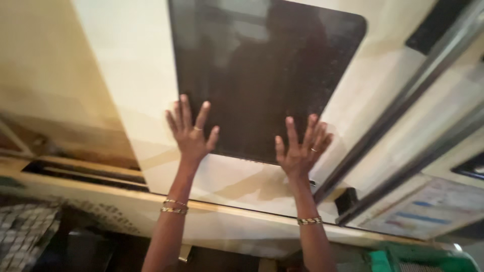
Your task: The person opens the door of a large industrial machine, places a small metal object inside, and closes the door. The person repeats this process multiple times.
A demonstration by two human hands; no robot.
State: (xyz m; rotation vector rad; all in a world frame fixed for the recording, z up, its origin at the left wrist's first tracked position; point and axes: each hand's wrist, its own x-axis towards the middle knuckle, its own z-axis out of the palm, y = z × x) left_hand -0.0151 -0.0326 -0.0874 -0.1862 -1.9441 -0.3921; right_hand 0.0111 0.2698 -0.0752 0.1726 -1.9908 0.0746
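Observation:
Both my arms reach up to a large dark glass panel [262, 65] with rounded corners, set in a cream-coloured surface [131, 75]. My left hand [190, 132] lies flat with fingers spread on the panel's lower left edge. My right hand [301, 149] presses flat on the panel's lower right edge, fingers apart. Neither hand holds anything. Each hand wears a ring, and gold bangles circle both wrists.
A dark metal rail [403, 106] runs diagonally at the right, ending in a black latch [345, 200]. A printed label [428, 209] sits at the lower right. A dark slot [85, 174] lies at the left, a green object [423, 259] at the bottom right.

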